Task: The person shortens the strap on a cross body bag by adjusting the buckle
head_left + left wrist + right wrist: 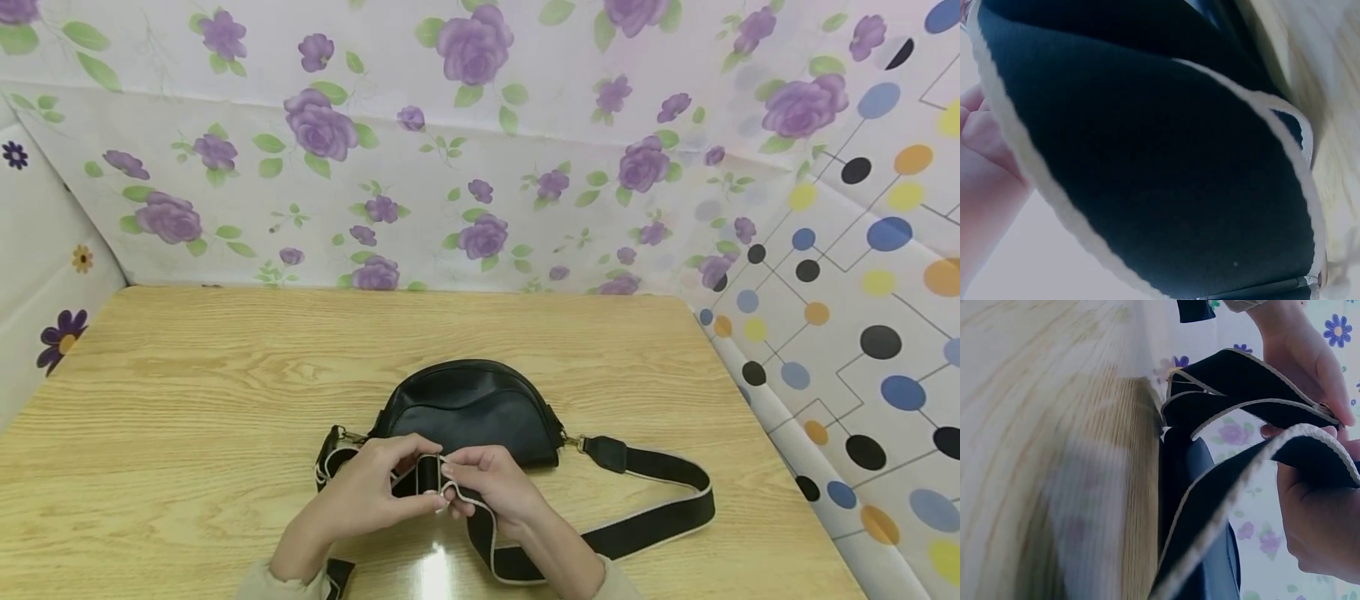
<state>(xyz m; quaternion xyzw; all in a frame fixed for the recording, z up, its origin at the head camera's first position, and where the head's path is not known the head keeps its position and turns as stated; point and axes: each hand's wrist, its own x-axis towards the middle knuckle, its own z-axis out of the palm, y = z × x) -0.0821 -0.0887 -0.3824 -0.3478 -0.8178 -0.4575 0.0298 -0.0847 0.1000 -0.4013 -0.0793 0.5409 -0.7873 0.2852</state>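
A black half-moon shoulder bag point(468, 417) sits on the wooden table, its curved top facing away. Just in front of it, my left hand point(360, 492) holds the strap's slider buckle point(429, 475) between thumb and fingers. Close against the buckle's right side, my right hand point(498, 487) pinches the black strap point(660, 521), which has pale edging. From there the strap loops under my right wrist and round to a clip point(576, 442) at the bag's right end. In the left wrist view a broad strap loop point(1160, 162) hides most of my fingers.
The wooden table point(225, 358) extends behind and to both sides of the bag. Flowered sheeting point(480, 167) hangs behind it, with dotted sheeting point(885, 333) along the right. A black strap end point(340, 575) lies by my left sleeve.
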